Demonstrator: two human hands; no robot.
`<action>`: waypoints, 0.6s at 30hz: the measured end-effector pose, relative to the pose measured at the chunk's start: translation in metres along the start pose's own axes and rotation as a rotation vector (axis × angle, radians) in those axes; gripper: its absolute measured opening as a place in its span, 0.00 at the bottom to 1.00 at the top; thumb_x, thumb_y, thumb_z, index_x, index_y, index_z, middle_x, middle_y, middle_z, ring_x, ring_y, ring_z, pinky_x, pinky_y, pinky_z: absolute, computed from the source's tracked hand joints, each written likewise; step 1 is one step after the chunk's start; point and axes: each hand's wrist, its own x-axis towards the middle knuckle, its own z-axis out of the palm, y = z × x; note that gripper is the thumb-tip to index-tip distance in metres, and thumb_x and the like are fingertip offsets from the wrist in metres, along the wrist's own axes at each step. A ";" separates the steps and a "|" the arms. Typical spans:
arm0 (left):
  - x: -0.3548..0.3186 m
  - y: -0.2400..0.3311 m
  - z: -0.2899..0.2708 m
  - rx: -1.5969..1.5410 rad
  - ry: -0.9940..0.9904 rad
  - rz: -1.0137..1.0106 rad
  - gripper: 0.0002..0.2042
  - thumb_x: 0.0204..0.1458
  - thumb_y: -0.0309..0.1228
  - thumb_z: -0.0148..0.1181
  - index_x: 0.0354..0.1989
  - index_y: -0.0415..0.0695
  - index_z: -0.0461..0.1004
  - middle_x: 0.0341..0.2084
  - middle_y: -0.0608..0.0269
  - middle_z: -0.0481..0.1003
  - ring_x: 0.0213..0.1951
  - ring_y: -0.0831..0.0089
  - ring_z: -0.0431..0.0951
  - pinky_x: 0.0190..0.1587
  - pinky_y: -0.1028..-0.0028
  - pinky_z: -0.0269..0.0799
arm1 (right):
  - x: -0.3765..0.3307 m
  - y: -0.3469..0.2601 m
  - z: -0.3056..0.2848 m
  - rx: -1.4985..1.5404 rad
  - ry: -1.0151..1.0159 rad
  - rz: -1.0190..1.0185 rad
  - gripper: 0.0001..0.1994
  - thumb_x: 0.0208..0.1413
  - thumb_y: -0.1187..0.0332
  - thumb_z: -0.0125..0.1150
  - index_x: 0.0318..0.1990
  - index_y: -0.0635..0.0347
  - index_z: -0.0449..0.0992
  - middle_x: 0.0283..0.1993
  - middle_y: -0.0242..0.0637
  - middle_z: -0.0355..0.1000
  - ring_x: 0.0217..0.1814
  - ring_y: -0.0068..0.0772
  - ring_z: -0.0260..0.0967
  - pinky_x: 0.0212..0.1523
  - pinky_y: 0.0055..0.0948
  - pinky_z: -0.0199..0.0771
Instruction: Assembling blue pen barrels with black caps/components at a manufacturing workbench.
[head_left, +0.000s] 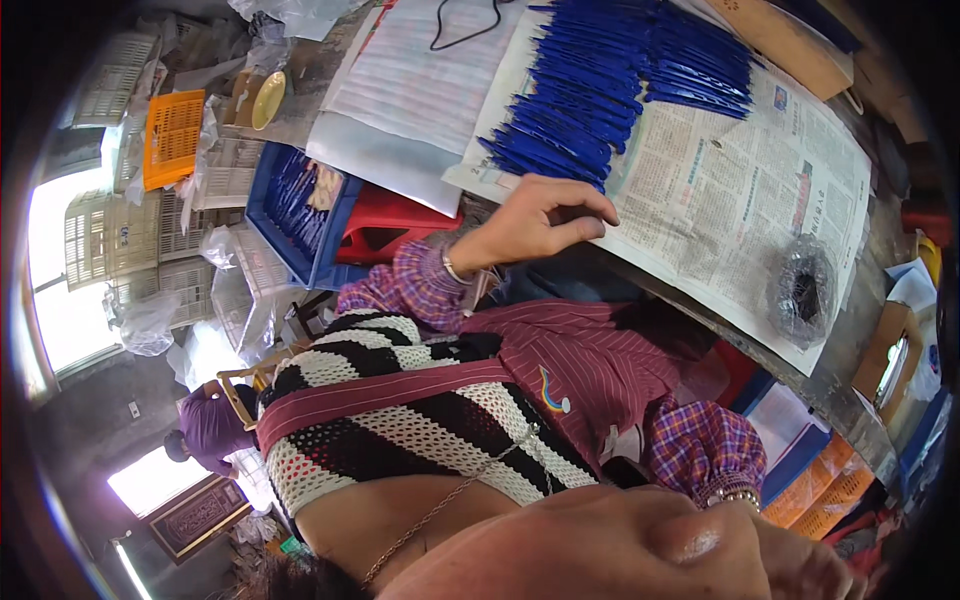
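Observation:
My left hand (pixel 540 222) is over the near edge of the newspaper (pixel 690 190) on the table. Its thumb and index finger curl together in a pinch, and whatever is between the tips, if anything, is too small to make out. Just beyond it, slim glossy dark-blue pieces (pixel 585 85) lie side by side in dense rows. A shorter row of the same blue pieces sits to their right. My right hand (pixel 785 545) is raised at the lower right, past a beaded bracelet; its fingers are mostly hidden. On the newspaper's right part rests a crumpled ring of clear plastic (pixel 803 292).
A blue crate (pixel 262 205) of more blue pieces stands at left beside a red stool (pixel 385 228). White sheets (pixel 420 75) with a black cord cover the table's far left. Orange and pale baskets (pixel 172 140) stack farther left; a person in purple (pixel 212 425) is behind.

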 end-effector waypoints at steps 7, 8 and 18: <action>0.039 0.089 -0.026 -0.312 -0.185 0.524 0.33 0.44 0.36 0.70 0.59 0.41 0.63 0.45 0.48 0.74 0.42 0.62 0.79 0.38 0.72 0.78 | -0.008 -0.013 -0.025 -0.138 -0.036 0.208 0.13 0.62 0.71 0.47 0.53 0.53 0.72 0.57 0.31 0.66 0.54 0.33 0.62 0.50 0.32 0.65; 0.043 0.112 -0.022 -0.197 -0.159 0.702 0.33 0.45 0.38 0.70 0.58 0.41 0.64 0.46 0.47 0.74 0.43 0.60 0.79 0.40 0.69 0.78 | -0.011 -0.015 -0.045 -0.140 0.099 0.056 0.17 0.48 0.79 0.56 0.46 0.55 0.76 0.47 0.38 0.66 0.46 0.28 0.62 0.40 0.24 0.65; 0.088 0.096 -0.023 -0.286 -0.260 0.877 0.32 0.46 0.42 0.68 0.57 0.41 0.65 0.44 0.46 0.74 0.44 0.58 0.78 0.43 0.64 0.77 | -0.018 -0.017 -0.030 -0.288 0.218 0.159 0.11 0.53 0.77 0.53 0.34 0.48 0.81 0.38 0.27 0.68 0.38 0.26 0.62 0.41 0.26 0.60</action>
